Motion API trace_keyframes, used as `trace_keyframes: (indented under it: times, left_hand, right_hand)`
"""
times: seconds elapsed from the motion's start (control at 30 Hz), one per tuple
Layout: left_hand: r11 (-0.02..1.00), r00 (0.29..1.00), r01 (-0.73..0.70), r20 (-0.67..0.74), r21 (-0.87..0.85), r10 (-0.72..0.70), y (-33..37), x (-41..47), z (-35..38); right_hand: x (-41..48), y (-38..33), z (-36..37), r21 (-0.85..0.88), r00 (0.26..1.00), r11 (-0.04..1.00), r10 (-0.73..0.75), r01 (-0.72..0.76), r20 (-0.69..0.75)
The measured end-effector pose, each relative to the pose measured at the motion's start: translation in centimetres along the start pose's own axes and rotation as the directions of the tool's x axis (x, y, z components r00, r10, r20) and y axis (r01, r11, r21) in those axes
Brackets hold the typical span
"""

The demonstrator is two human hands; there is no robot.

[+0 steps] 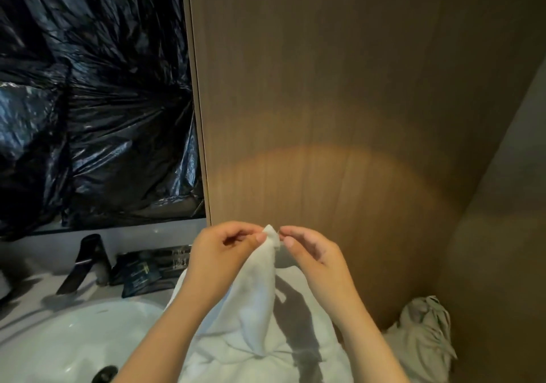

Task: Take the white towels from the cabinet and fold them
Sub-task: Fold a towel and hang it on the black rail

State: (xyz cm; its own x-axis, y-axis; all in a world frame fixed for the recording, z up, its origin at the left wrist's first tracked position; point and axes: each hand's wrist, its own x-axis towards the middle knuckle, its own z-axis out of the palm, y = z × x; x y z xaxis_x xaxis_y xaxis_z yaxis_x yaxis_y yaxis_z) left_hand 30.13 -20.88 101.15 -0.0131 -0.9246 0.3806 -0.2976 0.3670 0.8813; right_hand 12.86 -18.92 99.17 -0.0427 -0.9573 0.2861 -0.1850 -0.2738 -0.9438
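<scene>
Before a tall brown wood-grain cabinet panel [339,116], both hands are raised at the same height, close together. The left hand [224,252] pinches the top corner of a white terry towel [254,303] between thumb and fingertips, so the cloth hangs in a narrow peak and spreads onto more white fabric heaped on the counter below. The right hand [313,255] has its fingers curled, with thumb and forefinger right at that corner; I cannot tell whether they grip it. To the left lie a white oval sink basin [74,338], an angular black faucet [85,261] and dark flat packets [141,276], under crinkled glossy black plastic sheeting [88,101]. A crumpled pale grey cloth [425,332] sits at the right.
</scene>
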Motion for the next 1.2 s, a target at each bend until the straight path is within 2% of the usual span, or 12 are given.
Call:
trace_keyframes:
  times: [0.1,0.23,0.33,0.43,0.6,0.73,0.97,1.2]
  left_hand:
    - [0.996,0.998,0.026,-0.055,-0.089,-0.031,0.2,-1.3,0.0]
    - [0.993,1.0,-0.008,0.016,-0.114,0.009,0.8,-2.1,0.2]
    - [0.997,0.998,-0.04,0.037,-0.066,0.042,1.2,-2.3,0.3]
    - [0.997,0.997,-0.068,0.025,-0.036,0.069,1.2,-2.7,0.2]
    - [0.966,0.986,-0.165,0.038,0.201,0.161,0.0,-4.0,0.0]
    - [0.969,0.992,-0.126,0.041,0.211,0.12,-1.1,-4.2,-0.1]
    - [0.969,0.991,-0.128,-0.011,0.21,0.134,-1.1,-4.1,0.2]
    - [0.971,0.991,-0.057,0.135,0.233,0.026,-2.6,-3.6,-0.8]
  right_hand:
    - [-1.0,0.4,0.7,0.071,1.0,0.997,0.012,-0.012,0.0]
    - [-1.1,0.4,0.9,0.065,0.999,0.998,0.002,-0.006,0.05]
    - [-1.1,0.3,0.7,0.074,0.997,0.996,-0.049,0.045,0.053]
    - [-1.1,0.6,0.6,0.039,0.997,0.996,-0.084,0.084,-0.003]
    - [-1.0,1.3,0.6,0.015,0.989,0.996,-0.09,0.093,-0.115]
    - [-0.9,1.4,0.5,-0.003,0.984,0.995,-0.098,0.098,-0.146]
    - [-0.5,0.7,0.5,-0.061,0.987,0.991,-0.127,0.122,-0.102]
    - [1.3,-1.4,-0.7,-0.107,0.951,0.965,-0.256,0.24,-0.174]
